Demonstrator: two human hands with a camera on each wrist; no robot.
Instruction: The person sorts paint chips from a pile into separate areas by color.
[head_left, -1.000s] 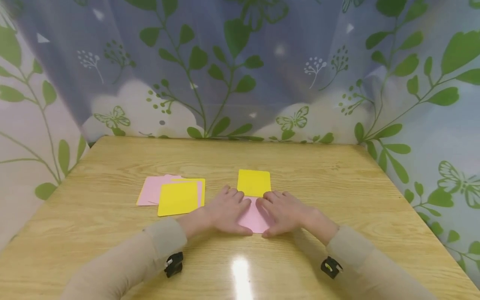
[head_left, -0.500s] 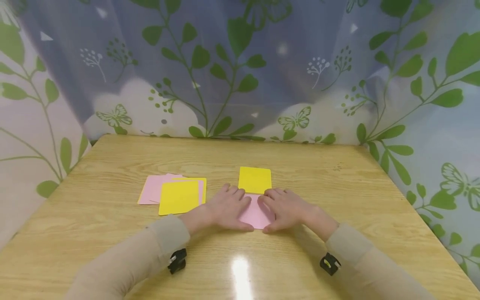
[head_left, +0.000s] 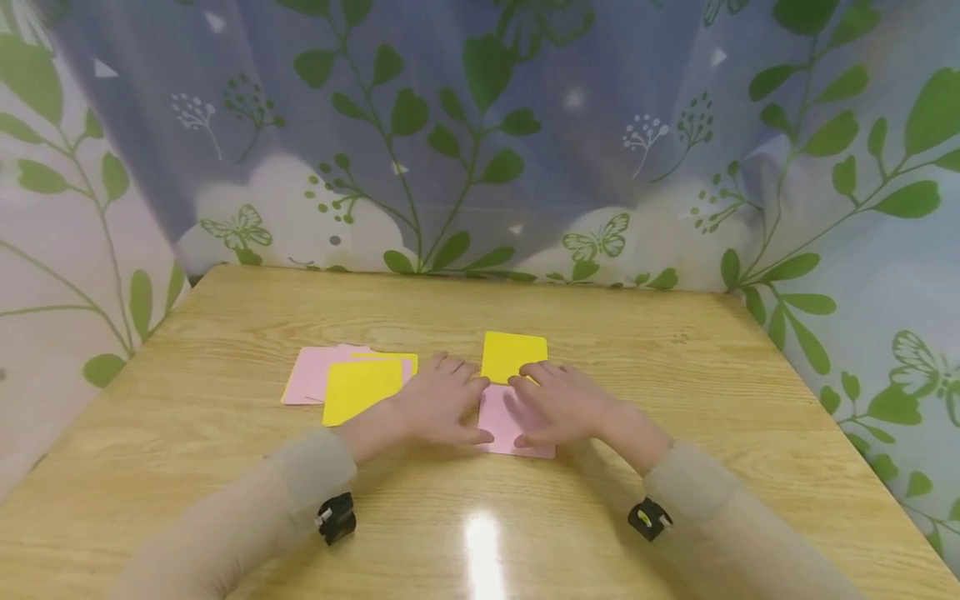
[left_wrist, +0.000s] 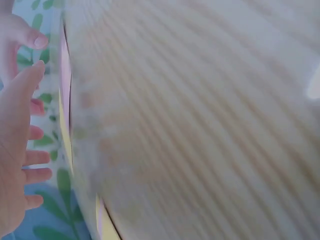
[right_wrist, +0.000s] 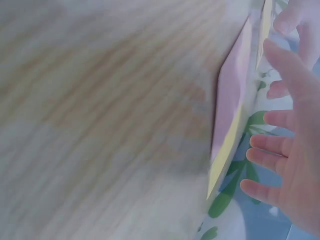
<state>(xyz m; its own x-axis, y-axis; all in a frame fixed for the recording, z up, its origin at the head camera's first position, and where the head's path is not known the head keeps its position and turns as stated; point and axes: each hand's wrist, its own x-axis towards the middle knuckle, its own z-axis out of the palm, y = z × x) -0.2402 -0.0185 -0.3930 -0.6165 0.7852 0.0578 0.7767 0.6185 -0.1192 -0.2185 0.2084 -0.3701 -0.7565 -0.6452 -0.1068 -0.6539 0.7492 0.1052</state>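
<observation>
A pink square card lies on the table in front of a yellow square card, edge to edge in the head view. My left hand hovers at the pink card's left side, fingers relaxed and holding nothing. Over the right part of both cards is my right hand, its fingers spread and hiding some of them. Both wrist views show a gap between the hands and the flat cards: the left hand and the right hand touch nothing.
To the left lies a loose overlapping pile of pink and yellow cards, partly behind the left hand and wrist. The wooden table ends at a leaf-patterned curtain. A light reflection shines near the front.
Both hands have come away from the pink card. The left has shifted left, uncovering its left edge; the right has moved slightly left, its fingers now over the yellow card's corner.
</observation>
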